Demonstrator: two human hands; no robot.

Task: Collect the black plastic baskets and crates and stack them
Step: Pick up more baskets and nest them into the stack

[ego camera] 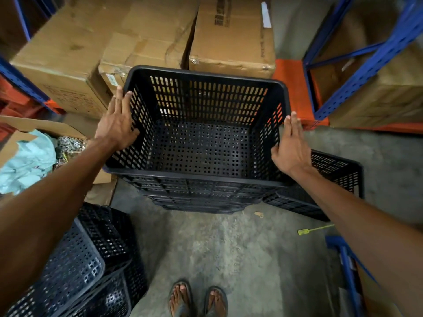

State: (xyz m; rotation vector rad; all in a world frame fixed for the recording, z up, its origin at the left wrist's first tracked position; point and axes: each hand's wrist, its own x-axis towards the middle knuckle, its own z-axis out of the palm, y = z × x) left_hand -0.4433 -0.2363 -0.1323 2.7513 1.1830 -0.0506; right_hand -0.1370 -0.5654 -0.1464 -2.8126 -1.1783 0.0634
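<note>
Black crate sits in the middle of the floor, on top of a pile of other black crates nested under it. It is empty, and its walls and bottom are full of little holes. The left hand lies flat on the left rim with its fingers spread out straight, not wrapped around anything. The right hand is flat against the right rim, fingers straight and pointing up, with the thumb on the edge. Both hands are touching the crate, one on each side.

Another black crate lies just behind the right arm, touching the pile. More black baskets lie tipped over at the bottom left. Big cardboard boxes stand behind the crate. Blue shelf posts stand on both sides. A yellow tag lies on the gray floor. Two feet in sandals stand near the bottom.
</note>
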